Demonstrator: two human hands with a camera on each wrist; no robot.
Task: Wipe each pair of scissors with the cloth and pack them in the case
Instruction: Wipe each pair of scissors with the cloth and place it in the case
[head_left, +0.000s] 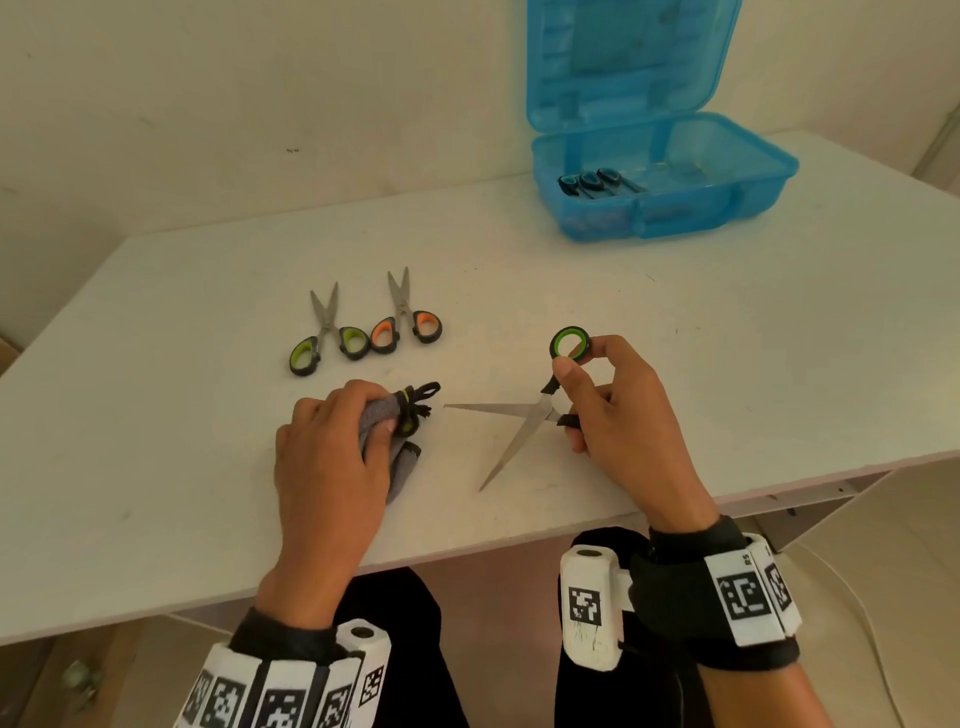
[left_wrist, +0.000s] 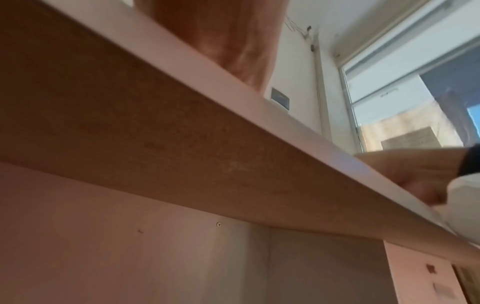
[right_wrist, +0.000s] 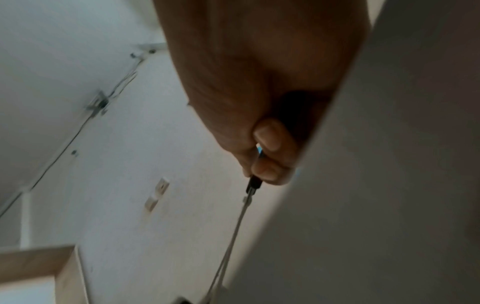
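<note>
1. A large pair of scissors (head_left: 524, 421) with green-lined black handles is held in the right hand (head_left: 615, 410) near the front edge of the white surface (head_left: 675, 322); one handle ring is pinched between thumb and fingertips, the other handle lies under the curled lower fingers.
2. A grey cloth (head_left: 382, 431) with a black looped cord is gripped in the left hand (head_left: 324, 457), just left of the blade tips and apart from them.
3. Two smaller pairs are laid side by side toward the middle of the surface, behind the left hand: green-handled scissors (head_left: 324, 332) and orange-handled scissors (head_left: 405, 317).
4. An open blue case (head_left: 660, 176) is set at the far right edge, its lid upright; dark-handled scissors (head_left: 597, 182) are seen inside at its left end.
5. The held scissors are spread wide: one blade points left toward the cloth, the other toward the front edge; the handles face right and away.
</note>
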